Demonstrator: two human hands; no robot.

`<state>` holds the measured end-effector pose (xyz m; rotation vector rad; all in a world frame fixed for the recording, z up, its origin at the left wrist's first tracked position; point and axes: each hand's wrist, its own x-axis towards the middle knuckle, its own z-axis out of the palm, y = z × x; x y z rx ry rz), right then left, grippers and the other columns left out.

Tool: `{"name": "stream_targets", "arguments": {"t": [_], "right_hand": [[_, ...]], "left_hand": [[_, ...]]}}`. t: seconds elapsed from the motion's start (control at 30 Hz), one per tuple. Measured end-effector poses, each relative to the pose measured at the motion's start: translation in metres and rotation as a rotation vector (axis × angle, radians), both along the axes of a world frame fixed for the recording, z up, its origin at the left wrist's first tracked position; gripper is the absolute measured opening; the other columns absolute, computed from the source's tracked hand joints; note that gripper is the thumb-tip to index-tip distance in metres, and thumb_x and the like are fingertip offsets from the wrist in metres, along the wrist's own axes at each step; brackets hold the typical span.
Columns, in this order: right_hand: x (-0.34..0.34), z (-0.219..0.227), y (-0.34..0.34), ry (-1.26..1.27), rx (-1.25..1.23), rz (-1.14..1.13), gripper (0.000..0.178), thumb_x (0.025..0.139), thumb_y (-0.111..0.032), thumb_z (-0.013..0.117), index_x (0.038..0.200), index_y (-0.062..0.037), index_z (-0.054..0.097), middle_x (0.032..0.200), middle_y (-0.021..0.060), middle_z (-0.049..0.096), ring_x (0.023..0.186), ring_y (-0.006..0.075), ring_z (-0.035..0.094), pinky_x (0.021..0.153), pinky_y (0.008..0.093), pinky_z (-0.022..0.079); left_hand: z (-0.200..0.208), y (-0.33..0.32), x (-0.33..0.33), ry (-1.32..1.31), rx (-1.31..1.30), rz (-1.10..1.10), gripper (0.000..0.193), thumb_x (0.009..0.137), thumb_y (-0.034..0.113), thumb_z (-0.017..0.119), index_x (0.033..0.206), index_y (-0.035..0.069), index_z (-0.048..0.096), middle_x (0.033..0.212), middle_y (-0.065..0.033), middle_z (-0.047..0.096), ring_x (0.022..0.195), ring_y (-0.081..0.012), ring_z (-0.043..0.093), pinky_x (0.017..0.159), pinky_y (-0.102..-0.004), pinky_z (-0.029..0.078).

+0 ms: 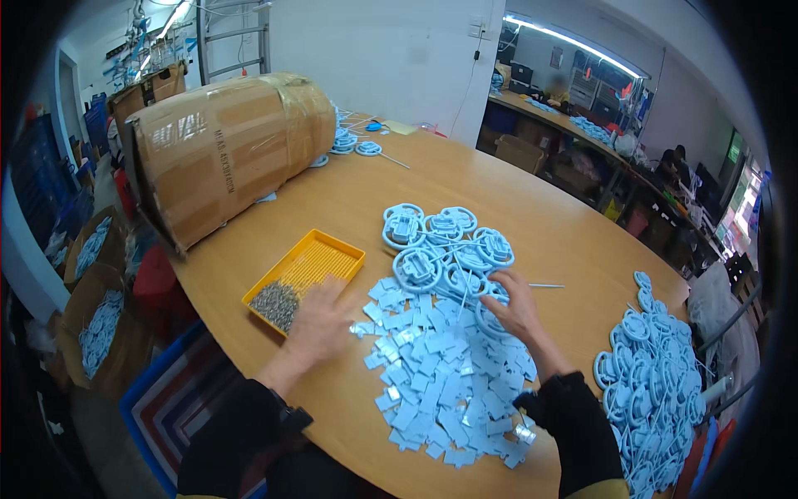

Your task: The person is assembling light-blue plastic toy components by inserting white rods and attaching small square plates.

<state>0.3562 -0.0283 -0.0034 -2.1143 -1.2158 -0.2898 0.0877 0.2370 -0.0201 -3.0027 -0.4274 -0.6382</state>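
My left hand [317, 320] is smeared by motion beside the yellow tray [353, 264], over its near right edge. Small grey metal pieces, probably screws, lie heaped in a pile [276, 304] at the tray's near end. At the pile of light blue round plastic parts [416, 268], my right hand [519, 314] has its fingers and thumb closed around the edge of one round part [492, 323]. Below both hands spreads a heap of small flat light blue plastic plates [449, 374], some of them shiny.
A large taped cardboard box [224, 137] lies on its side at the far left of the wooden table [399, 179]. More blue round parts [652, 374] are heaped at the right edge. Boxes of blue parts [101, 324] stand on the floor at left. Another person [555, 90] is at a far bench.
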Motion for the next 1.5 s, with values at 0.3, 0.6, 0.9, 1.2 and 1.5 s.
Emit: {"name": "stream_targets", "arguments": {"t": [0.3, 0.6, 0.9, 1.2, 1.5], "right_hand": [[0.044, -0.037, 0.084, -0.084, -0.524, -0.062, 0.075, 0.067, -0.048, 0.073, 0.129, -0.0124, 0.050, 0.141, 0.0196, 0.036, 0.129, 0.0401, 0.032, 0.099, 0.0559, 0.034], [0.014, -0.019, 0.043, -0.087, -0.303, 0.262, 0.054, 0.069, -0.024, 0.068, 0.115, 0.0015, 0.056, 0.118, 0.0226, 0.051, 0.112, 0.0387, 0.046, 0.097, 0.0444, 0.040], [-0.087, 0.005, -0.007, -0.424, -0.176, 0.211, 0.038, 0.071, -0.016, 0.071, 0.103, 0.0007, 0.060, 0.102, 0.0175, 0.058, 0.099, 0.0318, 0.054, 0.089, 0.0449, 0.043], [-0.168, -0.025, -0.036, -0.258, -0.436, 0.325, 0.052, 0.060, -0.027, 0.081, 0.104, -0.0073, 0.063, 0.096, 0.0117, 0.059, 0.093, 0.0304, 0.054, 0.079, 0.0392, 0.043], [-0.168, -0.034, -0.052, -0.084, -0.241, 0.260, 0.030, 0.056, -0.006, 0.075, 0.081, -0.0045, 0.058, 0.089, 0.0138, 0.059, 0.085, 0.0327, 0.056, 0.075, 0.0393, 0.045]], "left_hand": [[-0.033, -0.004, 0.154, -0.145, -0.509, 0.108, 0.068, 0.080, 0.036, 0.067, 0.134, 0.005, 0.041, 0.126, -0.0213, 0.048, 0.115, -0.0383, 0.046, 0.094, -0.0429, 0.039], [-0.061, -0.022, 0.167, -0.389, -0.935, 0.004, 0.059, 0.072, 0.025, 0.067, 0.123, 0.004, 0.048, 0.107, -0.0193, 0.058, 0.100, -0.0350, 0.055, 0.086, -0.0409, 0.043], [-0.018, -0.068, 0.075, -0.728, -1.356, 0.130, 0.045, 0.078, 0.011, 0.063, 0.120, 0.005, 0.049, 0.103, -0.0082, 0.061, 0.090, -0.0149, 0.060, 0.075, -0.0305, 0.051], [0.051, -0.048, -0.108, -1.554, -2.006, -0.430, 0.034, 0.083, 0.010, 0.060, 0.116, 0.007, 0.054, 0.107, -0.0065, 0.062, 0.094, -0.0195, 0.063, 0.075, -0.0363, 0.055], [0.089, -0.035, -0.216, -1.825, -1.736, -0.360, 0.040, 0.087, 0.014, 0.061, 0.124, 0.010, 0.048, 0.120, -0.0098, 0.056, 0.105, -0.0275, 0.060, 0.087, -0.0415, 0.053]]}}
